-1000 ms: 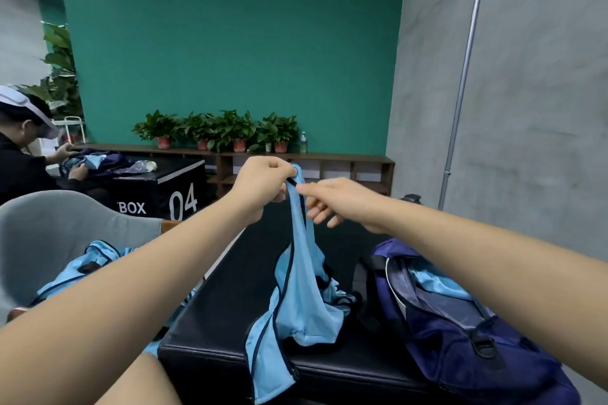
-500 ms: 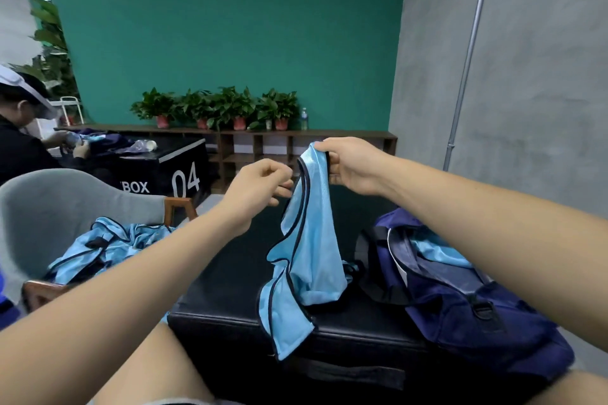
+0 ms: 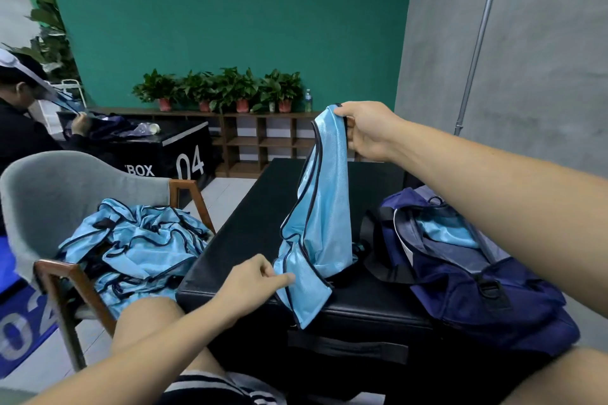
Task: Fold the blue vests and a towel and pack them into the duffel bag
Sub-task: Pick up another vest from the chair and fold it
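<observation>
My right hand [image 3: 365, 131] grips the blue vest [image 3: 325, 207] by its top above the tabletop [image 3: 250, 233]. My left hand [image 3: 253, 283] pinches its lower hem near the front edge.

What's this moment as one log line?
right hand: holds vest up by top | left hand: at vest's lower edge, grip unclear | bag: open, on bench

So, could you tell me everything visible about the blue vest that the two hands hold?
The blue vest is light blue, shiny fabric with dark piping along its edges. It hangs lengthwise, bunched, not folded. The right hand grips its top; the left hand pinches a lower edge. Its bottom end rests on the black padded bench and droops over the front edge.
</observation>
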The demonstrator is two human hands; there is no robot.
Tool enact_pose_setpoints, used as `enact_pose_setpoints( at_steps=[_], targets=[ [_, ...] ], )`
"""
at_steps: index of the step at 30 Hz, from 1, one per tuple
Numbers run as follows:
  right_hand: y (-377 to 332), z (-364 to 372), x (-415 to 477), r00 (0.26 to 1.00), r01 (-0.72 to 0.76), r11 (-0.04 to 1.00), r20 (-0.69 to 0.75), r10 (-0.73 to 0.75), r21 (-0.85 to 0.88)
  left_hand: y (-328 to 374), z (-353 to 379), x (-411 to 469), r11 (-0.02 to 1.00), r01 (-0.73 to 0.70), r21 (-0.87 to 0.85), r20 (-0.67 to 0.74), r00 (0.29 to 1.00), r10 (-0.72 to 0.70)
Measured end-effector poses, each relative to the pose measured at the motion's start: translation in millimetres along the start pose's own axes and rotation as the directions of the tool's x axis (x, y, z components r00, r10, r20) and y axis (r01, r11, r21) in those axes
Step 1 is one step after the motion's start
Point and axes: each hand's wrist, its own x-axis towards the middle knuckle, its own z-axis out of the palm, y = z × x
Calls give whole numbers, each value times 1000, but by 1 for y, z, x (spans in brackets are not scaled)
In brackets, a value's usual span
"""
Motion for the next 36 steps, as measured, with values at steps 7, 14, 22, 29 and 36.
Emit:
enact_pose_setpoints(
  at_steps=[7,14,22,29,36],
  targets=[
    [-3,1,3,1000,4,1000,-27,-5,-16,9,27,-11,998,-51,43,55,997,49],
    [-3,-1,2,999,-4,1000,-34,3,-11,14,38,-6,999,-28,37,30,999,26],
    [-20,-27,-6,995,-74,983,-51,84,170,22,-9,7,814,156,-559,79,988,-134],
    [-31,-42,-12,997,-71,972,-10,76,225,46,-82,30,640,138,-756,43,986,-161],
    [-49,-46,-24,1000,-29,970,-1,30,240,72,-135,51,584,-36,-811,-80,996,-49]
  ],
)
